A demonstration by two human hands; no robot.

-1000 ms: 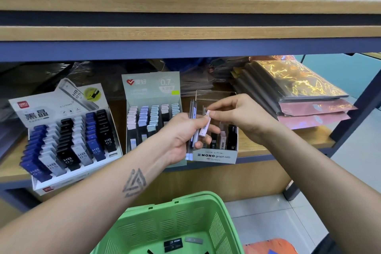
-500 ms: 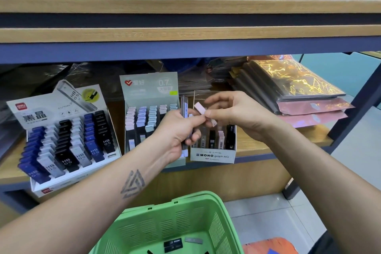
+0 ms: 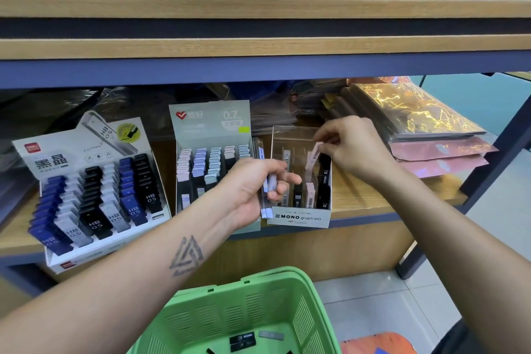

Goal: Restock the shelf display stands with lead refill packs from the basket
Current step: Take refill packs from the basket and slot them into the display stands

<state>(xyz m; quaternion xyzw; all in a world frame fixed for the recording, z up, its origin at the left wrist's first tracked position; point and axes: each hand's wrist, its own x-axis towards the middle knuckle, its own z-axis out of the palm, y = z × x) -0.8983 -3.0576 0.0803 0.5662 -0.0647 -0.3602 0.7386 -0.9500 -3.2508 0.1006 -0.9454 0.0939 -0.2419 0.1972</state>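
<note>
The right hand (image 3: 355, 149) pinched a pale pink lead refill pack (image 3: 314, 156) by its top end, tilted, with its lower end inside the clear-walled MONO display stand (image 3: 300, 217) on the wooden shelf (image 3: 370, 204). That stand already held black and pink packs standing upright in its slots. The left hand (image 3: 253, 190), just left of the stand and near its front, was curled round a small bundle of clear and lilac packs (image 3: 268, 187), with one finger stretched toward the stand. Left of it stood the grey-green 0.7 stand (image 3: 211, 123) with rows of pastel packs, and farther left the white HB 0.5 stand (image 3: 94, 187) filled with blue, grey and black packs. Nearest the camera sat the green basket (image 3: 258, 307), with a few dark packs (image 3: 242, 340) lying on its bottom.
</note>
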